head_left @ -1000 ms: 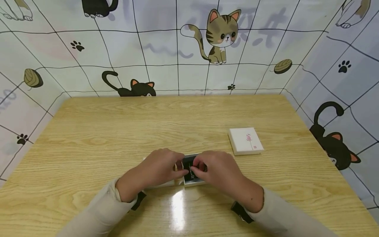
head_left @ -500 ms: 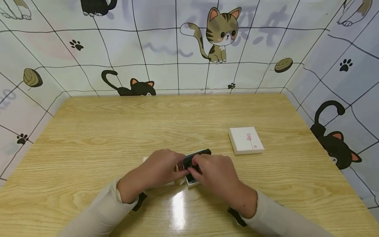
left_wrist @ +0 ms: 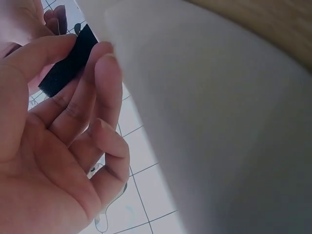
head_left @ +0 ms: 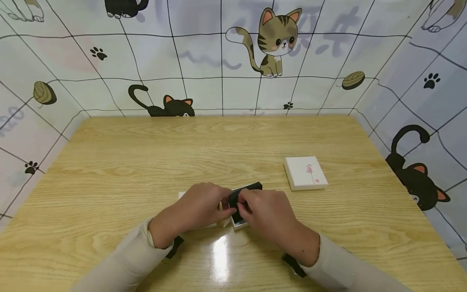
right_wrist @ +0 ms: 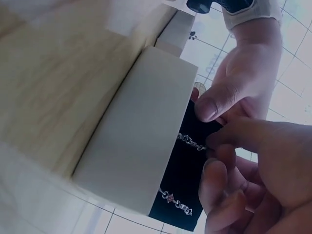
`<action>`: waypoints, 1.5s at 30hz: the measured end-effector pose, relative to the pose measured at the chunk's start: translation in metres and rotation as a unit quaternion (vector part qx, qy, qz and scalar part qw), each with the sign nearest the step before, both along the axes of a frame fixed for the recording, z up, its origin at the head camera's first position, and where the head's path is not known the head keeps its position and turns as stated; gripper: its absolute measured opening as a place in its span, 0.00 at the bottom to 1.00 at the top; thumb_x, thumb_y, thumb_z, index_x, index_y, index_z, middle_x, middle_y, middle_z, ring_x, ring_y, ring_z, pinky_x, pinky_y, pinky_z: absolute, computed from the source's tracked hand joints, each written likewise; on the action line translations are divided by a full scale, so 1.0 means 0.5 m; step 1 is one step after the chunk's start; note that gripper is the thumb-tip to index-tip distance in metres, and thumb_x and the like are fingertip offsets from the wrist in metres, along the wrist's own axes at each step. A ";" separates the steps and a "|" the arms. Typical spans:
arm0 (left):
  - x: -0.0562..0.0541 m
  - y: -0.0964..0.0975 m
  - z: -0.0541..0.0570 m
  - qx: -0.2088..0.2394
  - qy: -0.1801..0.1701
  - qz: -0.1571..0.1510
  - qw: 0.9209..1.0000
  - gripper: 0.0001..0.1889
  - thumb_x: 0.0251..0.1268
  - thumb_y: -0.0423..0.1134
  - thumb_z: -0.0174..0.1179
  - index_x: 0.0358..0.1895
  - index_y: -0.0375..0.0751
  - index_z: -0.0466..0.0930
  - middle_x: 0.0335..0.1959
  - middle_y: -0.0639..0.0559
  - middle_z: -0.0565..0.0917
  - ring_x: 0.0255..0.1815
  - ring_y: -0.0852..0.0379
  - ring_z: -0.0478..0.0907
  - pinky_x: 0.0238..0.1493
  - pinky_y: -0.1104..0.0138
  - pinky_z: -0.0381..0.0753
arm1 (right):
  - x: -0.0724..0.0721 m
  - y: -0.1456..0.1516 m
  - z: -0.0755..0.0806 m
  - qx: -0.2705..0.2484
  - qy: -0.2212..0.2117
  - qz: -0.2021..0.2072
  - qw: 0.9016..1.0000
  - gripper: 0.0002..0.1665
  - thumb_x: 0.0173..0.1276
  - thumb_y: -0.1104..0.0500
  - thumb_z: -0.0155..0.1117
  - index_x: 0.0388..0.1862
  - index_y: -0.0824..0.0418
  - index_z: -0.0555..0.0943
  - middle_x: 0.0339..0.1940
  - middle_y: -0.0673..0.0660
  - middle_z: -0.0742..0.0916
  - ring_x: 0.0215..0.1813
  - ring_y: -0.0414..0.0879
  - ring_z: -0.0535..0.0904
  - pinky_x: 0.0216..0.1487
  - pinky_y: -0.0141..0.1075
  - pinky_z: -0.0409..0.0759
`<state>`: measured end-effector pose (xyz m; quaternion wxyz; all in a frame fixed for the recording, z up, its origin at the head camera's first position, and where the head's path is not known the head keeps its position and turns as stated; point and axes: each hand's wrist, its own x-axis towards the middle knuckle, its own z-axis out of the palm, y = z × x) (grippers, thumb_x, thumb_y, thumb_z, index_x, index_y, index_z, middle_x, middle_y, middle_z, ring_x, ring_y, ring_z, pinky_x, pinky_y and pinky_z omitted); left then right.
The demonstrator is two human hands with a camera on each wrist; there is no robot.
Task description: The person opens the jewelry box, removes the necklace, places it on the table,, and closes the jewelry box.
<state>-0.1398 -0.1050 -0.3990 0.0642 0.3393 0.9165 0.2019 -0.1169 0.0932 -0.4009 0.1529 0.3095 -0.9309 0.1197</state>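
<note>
A small white box sits on the table between the hands. Its black insert is tilted up out of it. My left hand pinches one edge of this insert between thumb and fingers; in the left wrist view the black piece shows between them. On the insert lies a silver chain, with a second stretch bearing a pink star-shaped charm. Whether both belong to one bracelet I cannot tell. My right hand pinches the end of the upper stretch with thumb and index finger.
Behind and to the right stands a white box with a pink flower print. Another white piece lies mostly hidden under my left hand. A wooden table extends to walls covered with cat drawings.
The black insert has come up from flat to tilted, and the box beneath has turned slightly. My right hand has shifted a little left and towards me; the left has barely moved.
</note>
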 end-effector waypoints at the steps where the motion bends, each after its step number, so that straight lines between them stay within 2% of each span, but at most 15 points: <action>1: 0.000 0.000 0.000 0.001 -0.001 0.000 1.000 0.10 0.64 0.47 0.68 0.28 0.51 0.79 0.22 0.65 0.83 0.18 0.71 0.70 0.20 0.75 0.69 | -0.001 0.001 0.000 -0.004 0.002 0.003 1.000 0.09 0.59 0.57 0.74 0.25 0.54 0.81 0.18 0.43 0.82 0.18 0.33 0.69 0.18 0.26 0.62; 7: 0.000 -0.001 -0.003 0.016 -0.004 -0.004 1.000 0.08 0.63 0.45 0.68 0.29 0.51 0.80 0.22 0.65 0.84 0.17 0.72 0.68 0.20 0.75 0.68 | -0.006 0.004 0.001 -0.029 0.030 0.027 0.999 0.08 0.57 0.60 0.72 0.24 0.55 0.80 0.21 0.46 0.84 0.19 0.31 0.68 0.18 0.23 0.61; 13: 0.001 0.001 -0.004 0.019 0.003 -0.008 1.000 0.09 0.63 0.45 0.68 0.28 0.50 0.79 0.22 0.65 0.83 0.16 0.72 0.67 0.20 0.76 0.68 | -0.009 0.009 0.001 -0.037 0.043 0.040 0.998 0.10 0.54 0.62 0.72 0.23 0.54 0.77 0.19 0.44 0.76 0.18 0.30 0.61 0.18 0.22 0.56; 18: 0.001 0.002 -0.005 0.015 0.013 -0.011 1.000 0.08 0.63 0.44 0.68 0.29 0.50 0.80 0.23 0.64 0.83 0.17 0.73 0.68 0.22 0.76 0.69 | -0.011 0.011 -0.001 -0.048 0.048 0.052 0.996 0.10 0.54 0.63 0.71 0.24 0.53 0.77 0.19 0.45 0.75 0.18 0.30 0.59 0.18 0.22 0.55; 25: 0.002 0.001 -0.005 0.011 0.020 -0.004 1.000 0.09 0.63 0.45 0.69 0.29 0.50 0.79 0.23 0.63 0.83 0.17 0.71 0.67 0.21 0.76 0.69 | -0.018 0.011 -0.004 -0.074 0.026 0.064 0.995 0.10 0.54 0.63 0.72 0.24 0.53 0.78 0.19 0.46 0.76 0.19 0.30 0.61 0.20 0.21 0.58; 36: 0.002 0.005 -0.003 0.016 0.032 -0.012 0.999 0.08 0.62 0.44 0.69 0.30 0.49 0.81 0.23 0.62 0.83 0.17 0.71 0.68 0.21 0.77 0.68 | -0.020 0.013 -0.004 -0.088 0.011 0.055 0.995 0.08 0.58 0.63 0.70 0.26 0.53 0.79 0.18 0.45 0.77 0.19 0.30 0.62 0.19 0.21 0.59; 45: 0.003 0.007 -0.003 0.013 0.042 -0.014 0.999 0.07 0.62 0.44 0.70 0.32 0.49 0.82 0.23 0.62 0.83 0.17 0.71 0.67 0.20 0.77 0.68 | -0.023 0.013 0.001 -0.104 -0.019 0.050 0.993 0.07 0.61 0.63 0.68 0.28 0.53 0.79 0.18 0.43 0.77 0.20 0.29 0.65 0.20 0.22 0.62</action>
